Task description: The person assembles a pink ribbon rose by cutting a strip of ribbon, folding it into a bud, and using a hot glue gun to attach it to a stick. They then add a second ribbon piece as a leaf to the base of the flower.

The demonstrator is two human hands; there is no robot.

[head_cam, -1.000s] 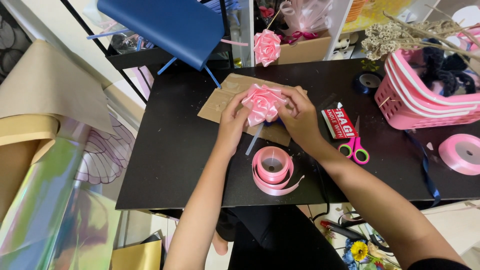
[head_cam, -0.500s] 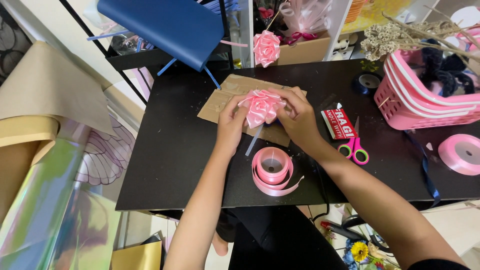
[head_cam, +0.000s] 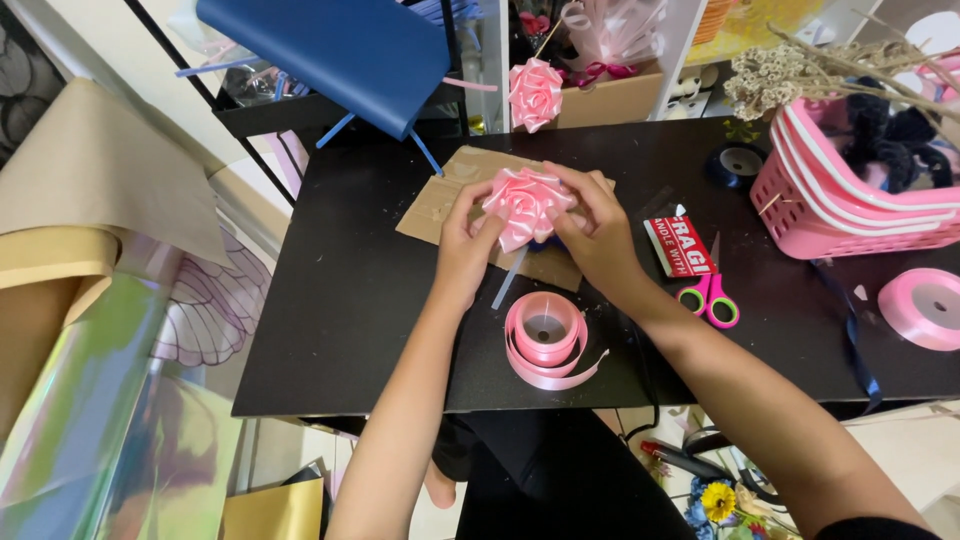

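A pink ribbon rose sits between both hands above a piece of brown cardboard on the black table. My left hand grips the rose's left side with its fingertips. My right hand wraps around its right side. A thin pale stick runs down from under the rose toward a roll of pink ribbon near the table's front edge.
Pink-handled scissors and a red-and-white tape roll lie right of my hands. Pink baskets stand far right, another pink ribbon roll beside them. A finished pink rose, a cardboard box and a blue sheet sit behind.
Both hands stay on the rose; the fingers have shifted slightly around its petals. Nothing else has moved.
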